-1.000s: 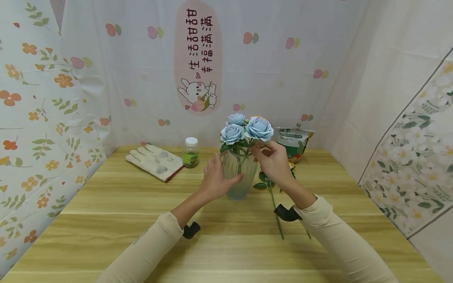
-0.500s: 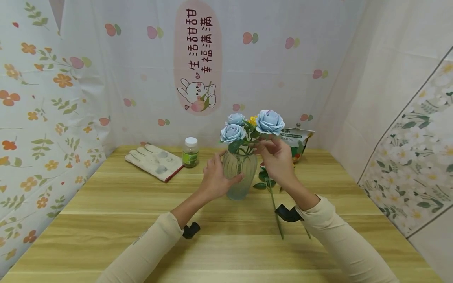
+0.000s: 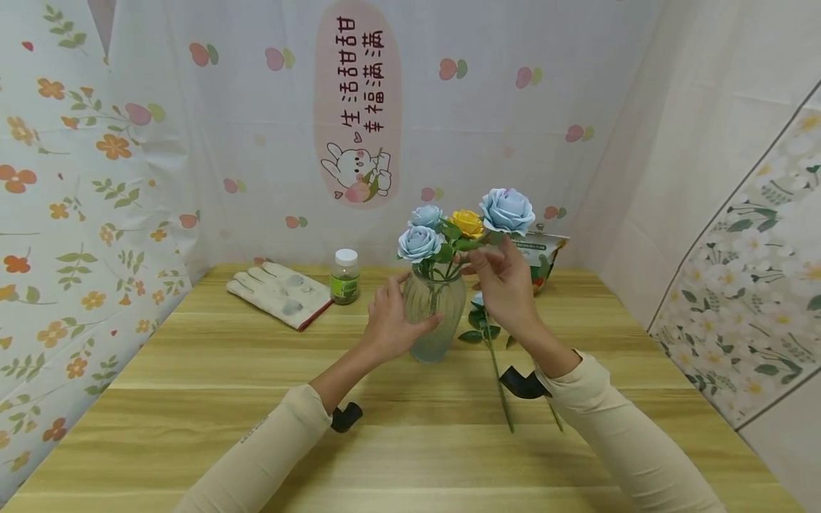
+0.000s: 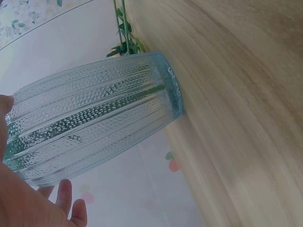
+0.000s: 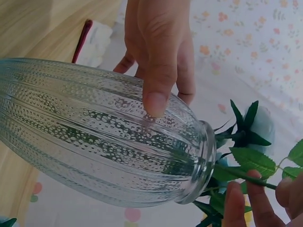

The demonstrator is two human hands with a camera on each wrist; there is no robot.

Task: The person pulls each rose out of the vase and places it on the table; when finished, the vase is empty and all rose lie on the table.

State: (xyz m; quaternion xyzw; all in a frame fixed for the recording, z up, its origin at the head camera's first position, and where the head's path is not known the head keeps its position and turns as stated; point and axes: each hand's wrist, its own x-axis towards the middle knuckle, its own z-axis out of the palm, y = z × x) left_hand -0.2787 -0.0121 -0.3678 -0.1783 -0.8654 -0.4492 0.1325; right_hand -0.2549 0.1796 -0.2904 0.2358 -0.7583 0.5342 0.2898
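Observation:
A ribbed clear glass vase [image 3: 435, 320] stands upright on the table. My left hand [image 3: 394, 322] grips its upper body, thumb on the near side, as the right wrist view also shows. Two blue roses [image 3: 420, 244] and a yellow rose [image 3: 467, 223] rise from the mouth of the vase. A third, higher blue rose [image 3: 508, 210] leans right above my right hand [image 3: 511, 288], which pinches its green stem [image 5: 241, 175] just outside the glass rim. Inside the vase, green stems show blurred through the textured glass [image 4: 94, 111].
Right of the vase lie long flower stems [image 3: 495, 377] with leaves, partly under my right forearm. A printed pouch [image 3: 545, 253] stands behind my right hand. To the back left are a white-capped jar [image 3: 346, 276] and a white work glove [image 3: 282, 293].
My right hand has shifted slightly right. The blue rose at its fingers has moved up and right, uncovering the yellow rose. The left hand and vase stay in place.

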